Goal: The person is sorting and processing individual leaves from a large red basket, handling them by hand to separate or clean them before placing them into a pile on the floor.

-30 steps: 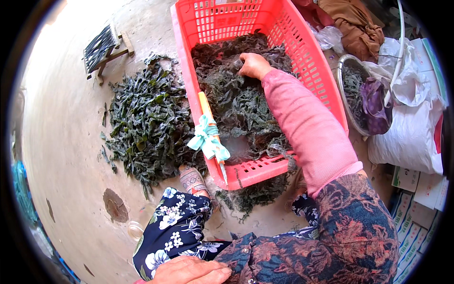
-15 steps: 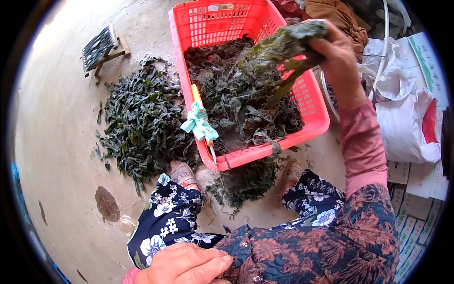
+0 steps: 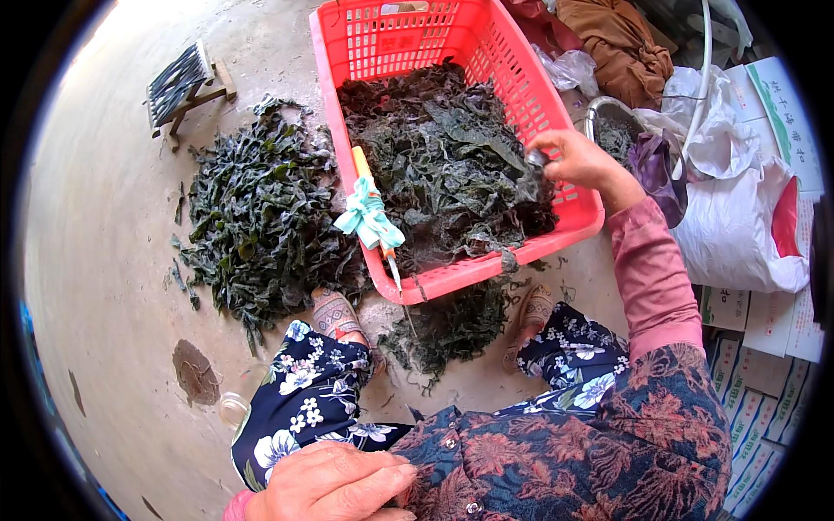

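Observation:
Dark green seaweed (image 3: 426, 148), dry and crinkled, half fills a red plastic basket (image 3: 577, 208) in front of me. At the basket's right side my right hand (image 3: 578, 161) is closed on the end of a seaweed strip (image 3: 532, 178), which lies down over the pile. My left hand (image 3: 334, 483) rests by my lap, its fingers lying loosely side by side with nothing in them. On the basket's left rim sits an orange-handled tool (image 3: 361, 165) with a thin pointed metal tip, tied on with a pale turquoise cloth strip (image 3: 369, 217).
A heap of seaweed (image 3: 261, 226) covers the floor left of the basket. More seaweed (image 3: 456, 330) lies between my feet. A small folding stool (image 3: 187, 91) stands at the far left. To the right are a metal basin (image 3: 599, 108), white sacks (image 3: 730, 234) and stacked cartons (image 3: 760, 391).
My right hand has come down and left from above the basket's right edge, still gripping seaweed. The lifted bunch now lies across the pile. My left hand has stayed put.

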Available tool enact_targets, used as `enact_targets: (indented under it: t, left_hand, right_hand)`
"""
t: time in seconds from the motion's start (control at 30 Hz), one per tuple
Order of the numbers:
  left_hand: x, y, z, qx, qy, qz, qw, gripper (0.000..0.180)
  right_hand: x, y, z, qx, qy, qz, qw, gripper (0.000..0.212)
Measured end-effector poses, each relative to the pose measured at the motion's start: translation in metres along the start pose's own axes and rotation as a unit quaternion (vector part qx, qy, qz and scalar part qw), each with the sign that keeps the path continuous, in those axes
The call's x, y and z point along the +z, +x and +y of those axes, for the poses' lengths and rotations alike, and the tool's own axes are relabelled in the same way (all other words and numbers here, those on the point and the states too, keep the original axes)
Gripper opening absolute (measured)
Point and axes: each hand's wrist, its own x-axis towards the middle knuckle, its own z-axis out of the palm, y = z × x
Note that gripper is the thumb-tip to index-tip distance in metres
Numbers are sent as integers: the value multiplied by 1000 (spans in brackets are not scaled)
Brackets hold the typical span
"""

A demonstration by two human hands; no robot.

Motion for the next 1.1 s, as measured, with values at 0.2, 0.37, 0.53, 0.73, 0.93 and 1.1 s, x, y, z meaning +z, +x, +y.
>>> enact_targets:
  t: [0.2,0.37,0.53,0.73,0.93,1.1]
  left_hand:
    - [-5,2,-4,-31,-7,-5,999,39]
    - [-9,12,-9,-51,-17,-13,998,37]
    - [-10,16,-13,-103,-10,1,995,37]
    - [-14,21,-20,-157,7,21,987,35]
    - [-14,26,-21,-170,13,29,985,35]
    - [-11,23,-16,-136,12,28,990,36]
  right_hand:
    - [11,84,-13,-41,-36,80,995,24]
    - [57,169,-7,-41,-73,147,986,16]
    - [84,215,-10,90,-120,161,976,34]
    - [104,244,13,89,-141,65,984,58]
    - [110,259,29,84,-128,-66,986,41]
    - [86,223,20,-17,-2,68,998,28]
